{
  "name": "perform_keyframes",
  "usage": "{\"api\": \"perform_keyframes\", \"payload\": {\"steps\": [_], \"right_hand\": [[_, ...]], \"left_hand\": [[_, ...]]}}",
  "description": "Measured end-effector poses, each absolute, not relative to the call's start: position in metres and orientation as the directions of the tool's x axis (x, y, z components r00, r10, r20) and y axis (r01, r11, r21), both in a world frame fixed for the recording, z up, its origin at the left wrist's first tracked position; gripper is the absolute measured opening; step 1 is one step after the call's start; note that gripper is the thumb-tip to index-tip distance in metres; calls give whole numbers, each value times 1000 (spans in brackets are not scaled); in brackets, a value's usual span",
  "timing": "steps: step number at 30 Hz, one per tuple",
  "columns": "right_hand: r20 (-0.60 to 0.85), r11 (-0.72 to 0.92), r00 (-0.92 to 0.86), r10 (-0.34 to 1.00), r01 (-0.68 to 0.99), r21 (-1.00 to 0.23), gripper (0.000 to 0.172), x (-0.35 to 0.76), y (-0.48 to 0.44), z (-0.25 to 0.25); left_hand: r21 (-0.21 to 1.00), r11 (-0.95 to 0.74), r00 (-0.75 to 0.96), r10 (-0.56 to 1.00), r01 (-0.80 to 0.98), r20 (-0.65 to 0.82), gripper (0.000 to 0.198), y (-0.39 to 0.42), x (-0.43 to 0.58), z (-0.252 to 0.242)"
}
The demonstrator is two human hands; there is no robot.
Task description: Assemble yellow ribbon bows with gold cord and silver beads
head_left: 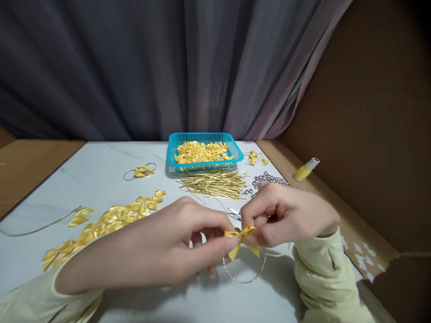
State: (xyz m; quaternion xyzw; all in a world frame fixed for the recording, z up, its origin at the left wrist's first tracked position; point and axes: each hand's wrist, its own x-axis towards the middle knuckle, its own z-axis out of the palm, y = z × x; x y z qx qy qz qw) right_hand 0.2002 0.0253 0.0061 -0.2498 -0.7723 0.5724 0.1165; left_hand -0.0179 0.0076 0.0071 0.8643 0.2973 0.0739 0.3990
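Between my two hands, above the front of the table, is a yellow ribbon bow (239,237). My left hand (195,237) pinches its left loop between thumb and forefinger. On the other side, my right hand (279,215) pinches the bow's right side, its other fingers curled in. A thin gold cord loop (243,281) hangs below the bow. A small dark round piece shows at the bow's top, partly hidden by the fingers. Just behind my hands lie scissors (234,213), mostly covered by my right hand.
A blue basket (171,154) of yellow bows stands at the back. Before it lie gold twist ties (215,184); metal rings (269,179) are to the right. Loose bows (114,217) spread at left, with a finished-looking piece (144,171) behind. A yellow-and-white tube (305,169) stands right.
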Motion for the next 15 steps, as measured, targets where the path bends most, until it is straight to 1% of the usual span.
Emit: {"api": "perform_keyframes", "payload": {"steps": [2,5,10,15], "right_hand": [[-98,215,-850,517,240,-947,20,202,25,6],[-103,200,-856,507,233,-952,20,203,25,6],[-109,152,-855,506,212,-965,22,203,25,7],[-132,105,-852,506,213,-971,19,203,26,6]], "left_hand": [[808,-402,822,543,431,-169,26,10,-18,10],[865,-301,828,522,401,-203,26,12,-17,13],[900,-202,822,519,385,-235,25,13,-15,13],[904,-163,807,532,395,-256,27,12,-15,13]]}}
